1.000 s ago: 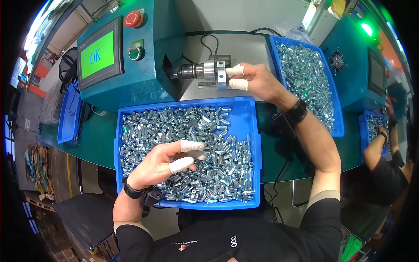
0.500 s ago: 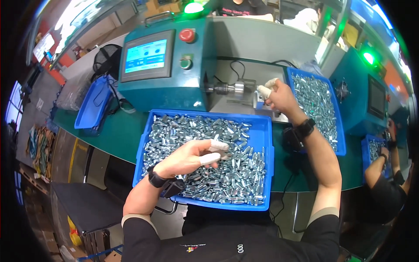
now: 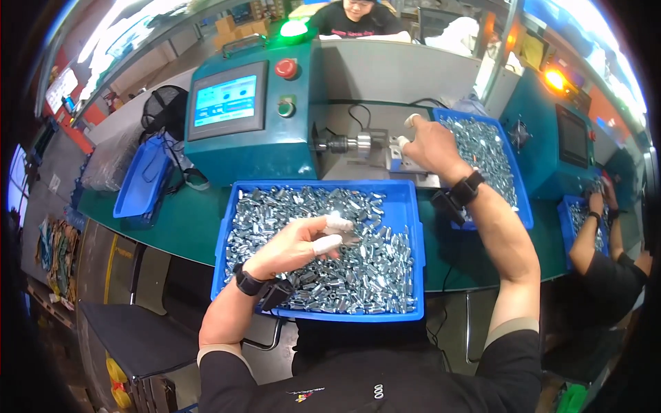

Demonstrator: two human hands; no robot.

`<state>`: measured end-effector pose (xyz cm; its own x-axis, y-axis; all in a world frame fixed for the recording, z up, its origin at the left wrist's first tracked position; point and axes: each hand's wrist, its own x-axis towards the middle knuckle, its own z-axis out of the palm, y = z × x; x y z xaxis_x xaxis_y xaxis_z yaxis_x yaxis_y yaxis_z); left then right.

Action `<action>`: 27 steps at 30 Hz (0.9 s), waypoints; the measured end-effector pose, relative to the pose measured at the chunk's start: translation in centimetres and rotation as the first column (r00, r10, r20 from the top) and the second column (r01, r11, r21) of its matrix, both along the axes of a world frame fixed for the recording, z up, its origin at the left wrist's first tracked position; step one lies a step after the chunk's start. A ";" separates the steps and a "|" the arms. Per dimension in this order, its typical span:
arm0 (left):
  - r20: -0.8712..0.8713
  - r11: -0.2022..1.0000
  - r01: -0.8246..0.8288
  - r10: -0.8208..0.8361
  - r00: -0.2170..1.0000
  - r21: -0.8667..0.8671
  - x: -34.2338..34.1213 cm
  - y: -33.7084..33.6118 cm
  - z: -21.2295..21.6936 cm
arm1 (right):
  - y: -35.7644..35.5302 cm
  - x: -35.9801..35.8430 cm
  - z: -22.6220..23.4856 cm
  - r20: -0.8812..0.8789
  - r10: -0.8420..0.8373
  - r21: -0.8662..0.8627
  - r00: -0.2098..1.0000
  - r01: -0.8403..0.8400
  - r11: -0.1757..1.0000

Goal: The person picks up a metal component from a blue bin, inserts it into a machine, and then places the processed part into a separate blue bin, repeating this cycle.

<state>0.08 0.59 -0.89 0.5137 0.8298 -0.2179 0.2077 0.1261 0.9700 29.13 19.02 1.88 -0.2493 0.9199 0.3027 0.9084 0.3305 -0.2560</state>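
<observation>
My left hand (image 3: pixel 292 246) hovers over a blue tray (image 3: pixel 317 317) heaped with small silvery metal fittings (image 3: pixel 365 272). White covers wrap its thumb and index finger, and the fingers curl around a blurred greyish bit that I cannot make out. At the bench machine (image 3: pixel 255 162), my right hand (image 3: pixel 434 148) is beside the small clamp fixture (image 3: pixel 394 160), just right of the metal chuck (image 3: pixel 362 142). Its covered thumb and index finger are apart, with nothing visible between them; the other fingers are partly hidden. Both wrists wear black bands with small devices.
A second blue tray of fittings (image 3: pixel 485 148) stands right of the fixture. Another blue tray (image 3: pixel 142 180) lies left of the machine. A neighbouring machine (image 3: pixel 551 134) shows an orange lamp, with a co-worker's arms (image 3: pixel 589 237) at a tray. Another person sits beyond the partition (image 3: pixel 372 72).
The whole view has shifted slightly. My right thumb and index finger have spread a little by the fixture. The neighbouring machine's lamp turned from green to orange. My left hand stays over the tray.
</observation>
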 end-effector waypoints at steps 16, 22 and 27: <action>0.000 1.000 0.011 -0.011 1.000 0.011 0.1 -0.3 0.1 | -4.7 7.3 -2.0 -0.249 0.285 0.006 0.926 -0.293 0.956; -0.031 0.998 -0.037 0.036 0.999 -0.043 0.4 0.0 0.0 | -5.8 -1.6 -6.6 0.010 0.667 0.005 0.745 -0.667 0.745; 0.028 0.998 -0.033 0.035 0.999 -0.059 0.3 -0.1 0.0 | -5.5 -2.7 -7.0 0.231 0.620 -0.075 0.750 -0.622 0.780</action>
